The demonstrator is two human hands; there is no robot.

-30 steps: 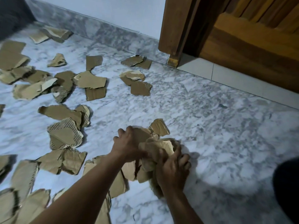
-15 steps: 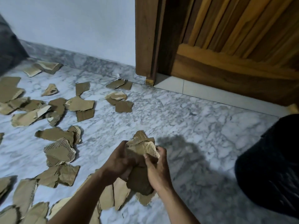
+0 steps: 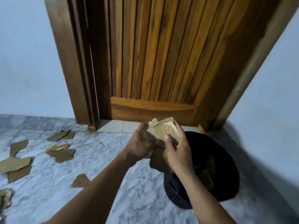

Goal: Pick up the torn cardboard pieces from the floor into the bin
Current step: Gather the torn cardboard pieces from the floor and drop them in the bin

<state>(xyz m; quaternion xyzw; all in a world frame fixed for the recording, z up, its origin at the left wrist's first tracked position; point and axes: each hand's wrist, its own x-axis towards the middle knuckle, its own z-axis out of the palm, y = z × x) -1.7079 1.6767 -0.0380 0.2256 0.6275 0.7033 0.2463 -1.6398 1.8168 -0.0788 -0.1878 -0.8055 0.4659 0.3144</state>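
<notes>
Both hands clamp one bundle of cardboard pieces [image 3: 161, 131] between them, up in the air in front of the wooden door [image 3: 153, 62] and at the near-left edge of the black bin [image 3: 176, 199]. The left hand [image 3: 142, 144] cups the bundle's left side with its fingers [image 3: 141, 130] curled round the stack. The right hand [image 3: 178, 152] closes on the other side, thumb pressed on the near face and fingers wrapped over the far edge. Squeezing from two sides looks like the way to keep many ragged, uneven scraps from slipping out of a single load. The bundle's lower end hangs over the bin's rim rather than its middle, so I judge the load is meant for a drop there and has not yet been released. The bin stands on the floor [image 3: 113, 159] in the corner by the door frame, close to the mess, and some brown scraps [image 3: 207, 173] already lie inside it. Well to the left, loose pieces [image 3: 61, 151] lie flat and scattered on the marble, and one small scrap [image 3: 80, 181] lies just beside the left forearm, so much of the job is left. Opening both hands only once the stack is squarely above the opening should keep bits from falling outside.
</notes>
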